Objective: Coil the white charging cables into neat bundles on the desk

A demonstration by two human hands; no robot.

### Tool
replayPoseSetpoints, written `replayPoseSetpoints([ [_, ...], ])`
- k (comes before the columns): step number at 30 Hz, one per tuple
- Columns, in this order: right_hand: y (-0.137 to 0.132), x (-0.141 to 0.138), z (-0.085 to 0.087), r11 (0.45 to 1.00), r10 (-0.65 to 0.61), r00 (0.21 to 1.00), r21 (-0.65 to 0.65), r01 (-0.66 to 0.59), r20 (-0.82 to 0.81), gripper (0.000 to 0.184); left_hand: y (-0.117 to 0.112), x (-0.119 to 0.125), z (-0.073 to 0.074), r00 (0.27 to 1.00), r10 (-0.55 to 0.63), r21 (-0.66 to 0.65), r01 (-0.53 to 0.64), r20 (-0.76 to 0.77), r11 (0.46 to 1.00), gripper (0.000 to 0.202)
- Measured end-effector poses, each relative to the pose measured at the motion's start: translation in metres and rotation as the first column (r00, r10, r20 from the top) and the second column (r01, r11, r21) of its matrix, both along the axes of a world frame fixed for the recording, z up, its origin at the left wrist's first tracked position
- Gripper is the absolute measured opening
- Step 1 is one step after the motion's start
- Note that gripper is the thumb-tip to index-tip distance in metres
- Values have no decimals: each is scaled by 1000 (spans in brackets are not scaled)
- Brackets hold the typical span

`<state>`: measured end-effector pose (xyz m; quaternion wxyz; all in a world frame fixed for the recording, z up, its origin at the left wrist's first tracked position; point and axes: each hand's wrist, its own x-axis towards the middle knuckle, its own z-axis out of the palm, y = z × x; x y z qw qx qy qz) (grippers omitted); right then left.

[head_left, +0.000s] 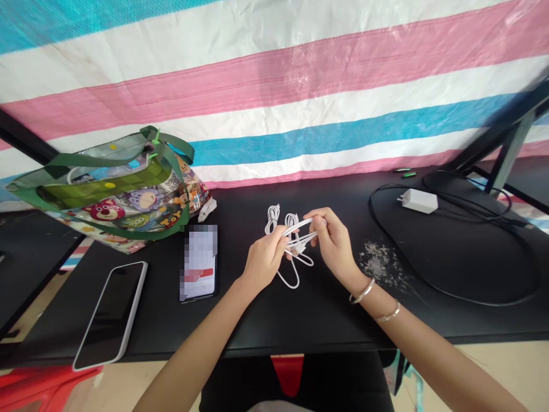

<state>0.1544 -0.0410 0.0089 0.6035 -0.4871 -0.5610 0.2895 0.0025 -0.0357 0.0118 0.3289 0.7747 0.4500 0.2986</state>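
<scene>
Our left hand [265, 258] and right hand [332, 243] pinch a white cable [300, 232] with the fingers, and its loops hang over the middle of the black desk [300, 320]. To the left of the cable lie a phone [199, 263], a bigger phone [110, 315] and a bag [115, 194]. To the right of it sits a white charger [419, 201].

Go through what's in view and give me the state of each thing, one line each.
White cable: looped, held between both hands
Left hand: closed on the cable
Right hand: closed on the cable
White-cased phone: lying flat, screen dark
Second phone: lying flat, screen lit, display blurred out
Tote bag: lying on its side, handles slack
White charger: lying on the table
Black cable: loosely looped
</scene>
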Motion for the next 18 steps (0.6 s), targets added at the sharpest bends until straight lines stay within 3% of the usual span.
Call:
replayPoseSetpoints([
  [8,3,1,1,995,88,995,-51,-91,-42,45,0,-1,0,999,30,25,-31,39,999,34],
  [13,5,7,4,973,208,971,-76,-218,-120,50,3,-1,0,983,66,-25,-63,170,998,33],
  [18,10,14,1,963,234,968,-117,-244,-92,44,6,-3,0,943,102,-61,-87,316,994,36],
])
